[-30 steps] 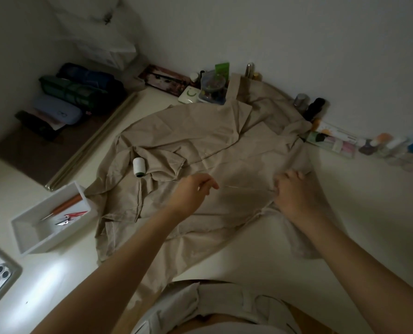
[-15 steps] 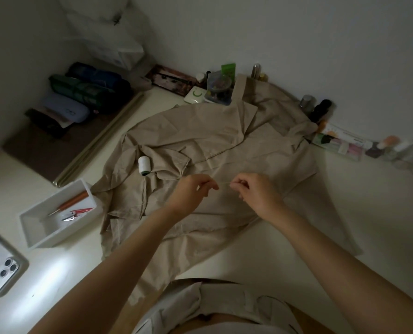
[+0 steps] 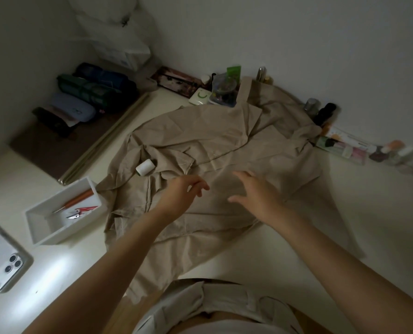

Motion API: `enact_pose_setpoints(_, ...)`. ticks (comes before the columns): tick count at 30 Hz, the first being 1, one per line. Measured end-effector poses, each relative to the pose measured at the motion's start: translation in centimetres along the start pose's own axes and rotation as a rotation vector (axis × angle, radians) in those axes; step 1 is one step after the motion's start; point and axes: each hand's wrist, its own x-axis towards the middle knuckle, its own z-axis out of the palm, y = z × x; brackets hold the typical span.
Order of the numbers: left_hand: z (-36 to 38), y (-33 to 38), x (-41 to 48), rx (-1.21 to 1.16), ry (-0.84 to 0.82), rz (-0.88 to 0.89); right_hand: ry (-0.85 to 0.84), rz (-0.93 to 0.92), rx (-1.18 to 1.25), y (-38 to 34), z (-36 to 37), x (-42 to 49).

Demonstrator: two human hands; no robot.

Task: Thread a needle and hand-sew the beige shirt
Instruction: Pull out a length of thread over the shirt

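Beige shirt [image 3: 224, 141] lies under both hands: right hand [image 3: 257, 192] splayed wide; left hand [image 3: 182, 191] loosely curled, possibly pinching something.

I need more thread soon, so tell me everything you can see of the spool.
The spool is a small cylinder wound with white thread, with a dark end just showing at its lower left. It lies on its side, tilted, in a fold of the rumpled beige shirt, up and right of the white tray. The left hand and the right hand are clear of it. No loose thread end can be made out.
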Motion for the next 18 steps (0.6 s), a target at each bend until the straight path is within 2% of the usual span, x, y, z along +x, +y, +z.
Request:
enact_pose_setpoints(3, 0.2, 0.8, -0.2, 0.034, -0.025, 0.074, -0.052, -0.067, 0.324, -3.0, 0.9, 0.1)
enact_pose_setpoints(6, 0.2, 0.9, -0.5, 0.011, -0.024, 0.153, -0.012, -0.098, 0.426, -3.7, 1.0, 0.2)
enact_pose_setpoints(11, -0.5, -0.1, -1.0, 0.012, -0.021, 0.079, 0.044, -0.057, 0.379, -2.7, 1.0, 0.0)
enact_pose_setpoints(14, -0.9, -0.6, -1.2, -0.002, 0.017, 0.019, 0.115, 0.033, 0.342, -0.9, 1.2, 0.2)
enact_pose_setpoints(16, -1.3, -1.0, -1.3, -0.011, 0.045, -0.014, 0.137, 0.093, 0.258, 0.6, 1.2, 0.3)
enact_pose_setpoints(18, -1.6, -1.2, -1.4, -0.011, 0.055, -0.027, 0.081, 0.157, 0.134, 2.2, 1.3, 0.3)
